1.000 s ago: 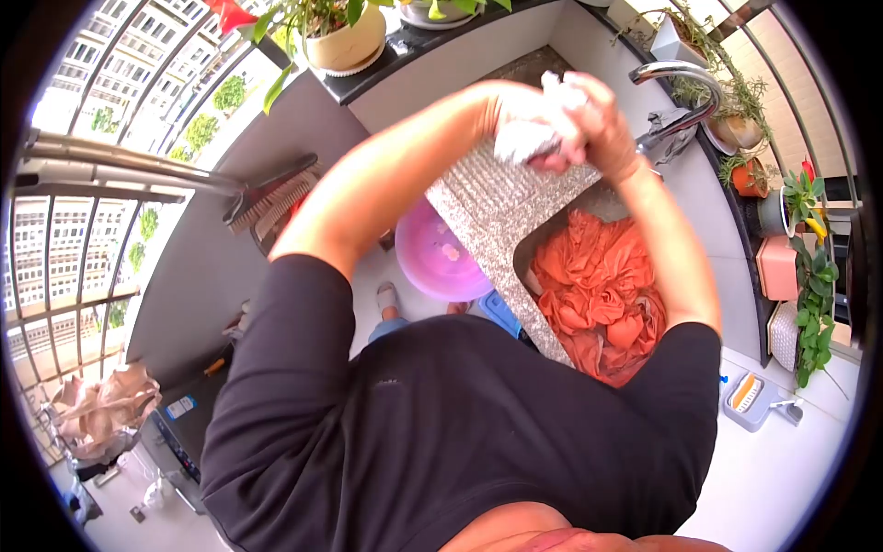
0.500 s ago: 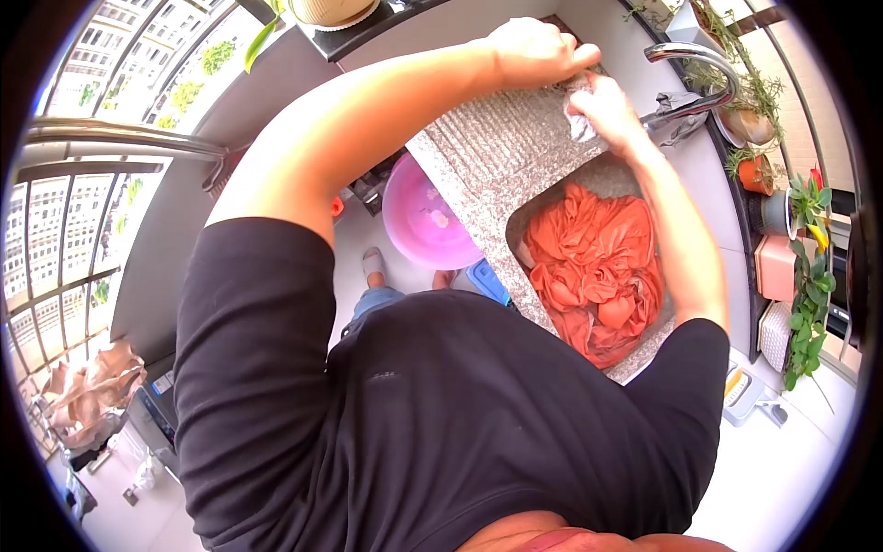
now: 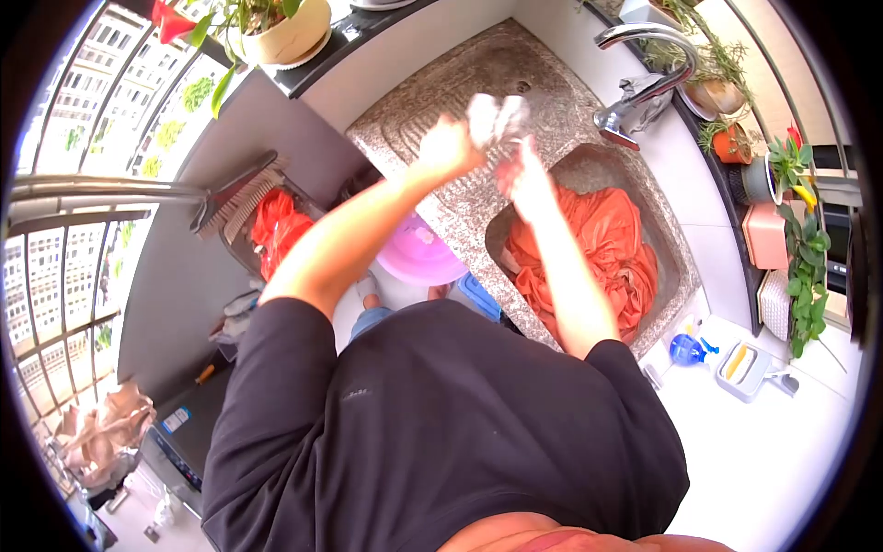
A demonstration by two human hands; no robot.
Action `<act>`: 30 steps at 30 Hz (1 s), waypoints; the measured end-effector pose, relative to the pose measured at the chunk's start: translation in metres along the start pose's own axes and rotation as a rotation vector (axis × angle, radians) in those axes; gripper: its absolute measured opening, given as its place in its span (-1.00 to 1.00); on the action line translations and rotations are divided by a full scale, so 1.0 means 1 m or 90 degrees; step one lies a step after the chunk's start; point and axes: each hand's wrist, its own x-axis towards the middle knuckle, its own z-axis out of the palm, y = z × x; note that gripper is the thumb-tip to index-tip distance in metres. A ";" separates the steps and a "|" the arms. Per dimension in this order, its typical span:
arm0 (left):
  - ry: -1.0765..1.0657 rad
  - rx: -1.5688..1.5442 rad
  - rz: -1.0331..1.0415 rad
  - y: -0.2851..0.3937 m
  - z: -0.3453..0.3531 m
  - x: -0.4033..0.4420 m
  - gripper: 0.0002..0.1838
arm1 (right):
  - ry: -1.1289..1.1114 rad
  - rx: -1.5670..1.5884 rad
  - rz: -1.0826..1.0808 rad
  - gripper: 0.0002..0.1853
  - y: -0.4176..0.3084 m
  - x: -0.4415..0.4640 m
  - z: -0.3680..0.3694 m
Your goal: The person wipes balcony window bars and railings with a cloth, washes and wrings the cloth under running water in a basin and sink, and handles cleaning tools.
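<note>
A small pale grey-white cloth (image 3: pixel 498 120), smeared by motion, is held up above the stone washboard (image 3: pixel 405 138). My left hand (image 3: pixel 451 150) is closed on its left side. Just below and to the right, my right hand (image 3: pixel 524 179) grips the cloth's lower edge, its fingers blurred. Under my right forearm, a heap of orange-red fabric (image 3: pixel 598 239) lies in the basin of the speckled stone sink (image 3: pixel 676 267). Part of that heap is hidden by the forearm.
A curved chrome tap (image 3: pixel 658 87) rises at the sink's right edge. Below left stands a pink-purple basin (image 3: pixel 418 258) on the floor. A brush (image 3: pixel 241 193) and a red plastic bag (image 3: pixel 276 230) are at left. Potted plants (image 3: pixel 285 37) line the ledges. A blue spray bottle (image 3: pixel 686 350) stands right.
Both hands have come down and left, lifting the cloth off the far corner of the washboard. More of the washboard and its drain now shows. The view has shifted too.
</note>
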 end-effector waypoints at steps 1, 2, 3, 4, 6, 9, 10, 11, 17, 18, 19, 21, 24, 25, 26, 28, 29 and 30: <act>-0.186 -0.061 -0.089 -0.003 0.002 -0.008 -0.34 | -0.060 -0.090 -0.002 -0.31 0.020 -0.002 0.000; -0.180 -0.139 -0.095 0.000 0.005 -0.027 -0.39 | -0.121 -0.183 -0.001 -0.29 0.035 -0.009 0.002; -0.151 -0.173 -0.044 -0.015 0.035 -0.029 -0.37 | -0.116 -0.170 0.012 -0.33 0.040 -0.015 0.012; -0.173 -0.204 0.018 -0.023 0.050 -0.028 -0.34 | -0.112 -0.160 0.031 -0.38 0.045 -0.021 0.019; -0.151 -0.249 0.046 -0.023 0.028 -0.055 -0.09 | -0.122 -0.022 -0.033 -0.61 0.047 -0.021 0.019; -0.028 -0.225 0.076 -0.045 0.009 -0.081 0.08 | -0.204 -0.052 -0.032 -0.59 0.047 0.001 0.013; -0.077 -0.300 0.033 -0.048 -0.014 -0.094 -0.02 | -0.216 -0.086 -0.049 -0.56 0.036 -0.013 0.023; -0.036 -0.381 0.090 -0.060 -0.019 -0.103 -0.19 | -0.224 -0.114 -0.066 -0.52 0.033 -0.027 0.031; 0.086 -0.443 -0.041 -0.094 -0.067 -0.174 -0.55 | -0.181 -0.410 -0.343 -0.45 0.052 -0.083 0.072; 0.120 -0.417 -0.019 -0.109 -0.060 -0.181 -0.43 | -0.200 -0.411 -0.398 -0.47 0.055 -0.103 0.091; 0.148 -0.403 0.026 -0.122 -0.063 -0.191 -0.41 | -0.285 -0.267 -0.407 -0.59 0.061 -0.124 0.114; 0.133 -0.447 0.124 -0.149 -0.066 -0.209 -0.37 | -0.376 -0.195 -0.353 -0.49 0.086 -0.129 0.139; 0.089 -0.531 0.060 -0.193 -0.072 -0.242 -0.46 | -0.452 -0.118 -0.284 -0.41 0.114 -0.150 0.172; 0.068 -0.522 0.006 -0.192 -0.100 -0.263 -0.56 | -0.476 -0.098 -0.276 -0.38 0.122 -0.159 0.183; 0.190 -0.468 0.012 -0.218 -0.085 -0.271 -0.62 | -0.472 -0.097 -0.249 -0.34 0.123 -0.176 0.193; 0.332 -0.215 -0.025 -0.239 -0.106 -0.305 -0.66 | -0.471 -0.126 -0.312 -0.39 0.140 -0.187 0.216; 0.340 -0.221 -0.092 -0.247 -0.121 -0.324 -0.66 | -0.462 -0.077 -0.275 -0.45 0.147 -0.199 0.228; 0.392 -0.286 -0.101 -0.269 -0.125 -0.336 -0.68 | -0.454 -0.026 -0.234 -0.50 0.151 -0.210 0.239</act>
